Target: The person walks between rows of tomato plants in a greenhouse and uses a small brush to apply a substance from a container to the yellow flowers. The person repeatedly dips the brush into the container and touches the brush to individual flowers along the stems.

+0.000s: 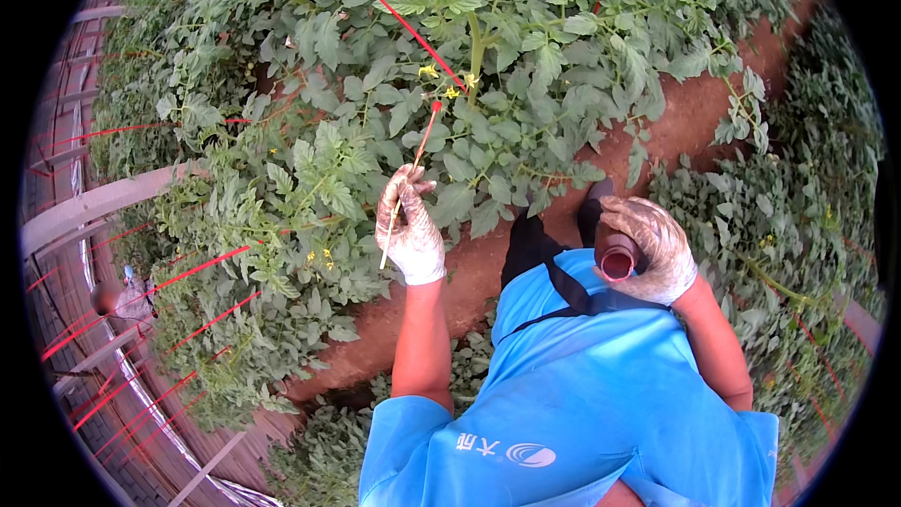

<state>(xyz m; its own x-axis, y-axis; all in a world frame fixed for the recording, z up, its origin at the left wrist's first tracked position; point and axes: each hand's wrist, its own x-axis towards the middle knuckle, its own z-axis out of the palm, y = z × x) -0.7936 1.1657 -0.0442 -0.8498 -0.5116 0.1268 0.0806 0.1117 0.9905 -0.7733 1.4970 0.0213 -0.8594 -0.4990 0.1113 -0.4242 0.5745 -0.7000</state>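
My left hand (412, 225), in a stained whitish glove, pinches a thin stick (426, 137) between thumb and fingers. The stick's red tip (436, 106) points up, just below a cluster of yellow tomato flowers (451, 92); I cannot tell whether it touches them. A thick green tomato stem (476, 49) rises beside the cluster, next to a red string (415, 32). In front of my waist, my right hand (651, 250), gloved too, grips a dark brown bottle (617, 257). The bottle's open mouth faces me and has a reddish rim; its contents cannot be made out.
Leafy tomato plants (281, 176) fill the front and left, with another row (774, 225) at right. Bare reddish soil (468, 282) runs between them. Red strings (211, 264) and a pale curved beam (105, 204) cross the left side. Another person (130, 298) is at far left.
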